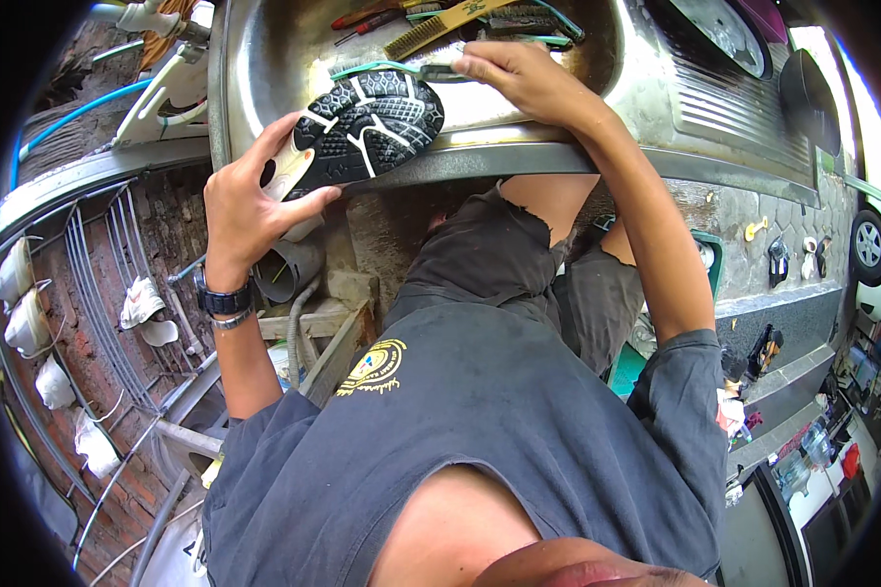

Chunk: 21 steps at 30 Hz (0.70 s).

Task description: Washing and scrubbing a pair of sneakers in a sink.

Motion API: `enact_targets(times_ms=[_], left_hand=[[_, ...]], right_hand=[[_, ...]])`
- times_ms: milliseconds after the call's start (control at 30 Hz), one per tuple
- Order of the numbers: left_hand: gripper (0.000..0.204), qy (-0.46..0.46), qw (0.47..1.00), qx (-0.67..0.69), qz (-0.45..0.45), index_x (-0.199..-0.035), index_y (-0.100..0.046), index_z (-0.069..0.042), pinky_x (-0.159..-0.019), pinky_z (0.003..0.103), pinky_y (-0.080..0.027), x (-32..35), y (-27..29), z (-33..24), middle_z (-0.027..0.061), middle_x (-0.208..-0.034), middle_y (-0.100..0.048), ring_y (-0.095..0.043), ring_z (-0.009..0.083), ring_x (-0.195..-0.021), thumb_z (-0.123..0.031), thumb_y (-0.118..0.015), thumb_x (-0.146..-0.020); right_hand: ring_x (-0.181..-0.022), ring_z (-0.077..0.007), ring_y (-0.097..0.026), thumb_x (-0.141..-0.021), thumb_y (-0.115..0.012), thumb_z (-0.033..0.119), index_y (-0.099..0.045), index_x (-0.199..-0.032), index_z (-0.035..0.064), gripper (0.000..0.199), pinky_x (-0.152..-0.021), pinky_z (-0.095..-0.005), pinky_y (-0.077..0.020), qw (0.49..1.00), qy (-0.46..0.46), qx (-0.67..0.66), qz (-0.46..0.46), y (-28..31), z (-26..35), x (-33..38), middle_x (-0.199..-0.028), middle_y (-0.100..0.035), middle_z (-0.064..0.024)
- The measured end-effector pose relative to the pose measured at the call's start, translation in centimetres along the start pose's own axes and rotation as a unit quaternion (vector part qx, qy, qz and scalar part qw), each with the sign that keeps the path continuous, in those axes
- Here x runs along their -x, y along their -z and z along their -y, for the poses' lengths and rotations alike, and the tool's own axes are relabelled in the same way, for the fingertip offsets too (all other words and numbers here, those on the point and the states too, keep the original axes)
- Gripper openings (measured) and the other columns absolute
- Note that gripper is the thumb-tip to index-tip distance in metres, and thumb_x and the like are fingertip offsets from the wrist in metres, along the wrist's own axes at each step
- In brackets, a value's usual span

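A shoe with a black and white patterned sole (374, 125) is tilted over the front rim of a metal sink (524, 110), its sole turned up. My left hand (250, 201) grips it at one end, thumb and fingers on opposite sides. In my right hand (524, 80) is a green-handled brush (394, 67), held by the dark end of its handle. The brush's head lies close along the sole's far edge; whether its bristles touch the shoe I cannot tell. Farther back in the basin lie a wooden-handled brush (439, 29), a red-handled tool (364, 14) and several other brushes.
Right of the basin extends a ridged metal drainboard (729, 112) with a round metal-and-glass object (724, 37) on it. Several pale shoes (29, 323) hang on a wire rack at the left. A white pipe (147, 20) stands at the far left. A grey pipe opening (289, 266) sits below the sink.
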State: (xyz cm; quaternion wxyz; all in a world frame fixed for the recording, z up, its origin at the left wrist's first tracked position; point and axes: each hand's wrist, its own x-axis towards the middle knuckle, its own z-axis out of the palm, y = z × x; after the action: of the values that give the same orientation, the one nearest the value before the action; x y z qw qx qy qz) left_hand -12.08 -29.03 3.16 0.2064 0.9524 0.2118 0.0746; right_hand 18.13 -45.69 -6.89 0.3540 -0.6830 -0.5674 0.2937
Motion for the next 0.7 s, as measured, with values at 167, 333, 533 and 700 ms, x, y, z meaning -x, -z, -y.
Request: enact_targets(times_ms=[167, 333, 533, 700], left_hand=[[0.086, -0.003, 0.999, 0.007, 0.051, -0.142, -0.058, -0.013, -0.094, 0.041, -0.055, -0.3, 0.6, 1.0, 0.0186, -0.117, -0.073, -0.07, 0.0316, -0.113, -0.04, -0.09, -0.067], [0.09, -0.02, 0.987, -0.113, 0.117, -0.151, -0.04, -0.008, -0.114, 0.047, -0.035, -2.0, 0.7, -3.3, 0.0259, -0.126, -0.064, -0.059, 0.0381, -0.124, -0.045, -0.079, -0.08], [0.056, -0.017, 0.99, -0.123, -0.066, -0.128, -0.055, -0.005, -0.087, 0.047, -0.049, -3.9, -4.3, -4.1, 0.0162, -0.106, -0.07, -0.069, 0.0364, -0.095, -0.047, -0.065, -0.093], [0.051, -0.079, 0.991, -0.085, 0.069, -0.128, -0.059, -0.007, -0.086, 0.043, -0.051, -5.0, -1.7, -1.3, 0.0171, -0.114, -0.067, -0.066, 0.037, -0.101, -0.046, -0.06, -0.095]], right_hand=[[-0.09, -0.0266, -0.058, -0.108, -0.048, 0.046, -0.061, -0.098, 0.0077, 0.041, -0.091, -0.0438, -0.0334, 0.99, 0.036, 0.063, 0.117, 0.8, 0.9, 1.0, -0.087, -0.06, -0.0104], [-0.091, -0.0235, -0.058, -0.103, -0.053, 0.048, -0.069, -0.099, 0.0106, 0.042, -0.092, -0.0431, -0.0317, 0.988, 0.035, 0.148, 0.007, 0.5, 1.7, 1.4, -0.086, -0.063, -0.0078], [-0.078, -0.0227, -0.059, -0.092, -0.065, 0.039, -0.072, -0.073, 0.012, 0.034, -0.085, -0.0432, -0.0365, 0.939, 0.198, 0.194, -0.204, -0.8, 4.8, 0.6, -0.068, -0.064, -0.0044], [-0.075, -0.0185, -0.055, -0.077, -0.073, 0.026, -0.061, -0.054, 0.0133, 0.029, -0.083, -0.0418, -0.0328, 0.903, 0.327, 0.183, -0.212, -1.4, 4.9, -1.4, -0.059, -0.058, 0.0008]])
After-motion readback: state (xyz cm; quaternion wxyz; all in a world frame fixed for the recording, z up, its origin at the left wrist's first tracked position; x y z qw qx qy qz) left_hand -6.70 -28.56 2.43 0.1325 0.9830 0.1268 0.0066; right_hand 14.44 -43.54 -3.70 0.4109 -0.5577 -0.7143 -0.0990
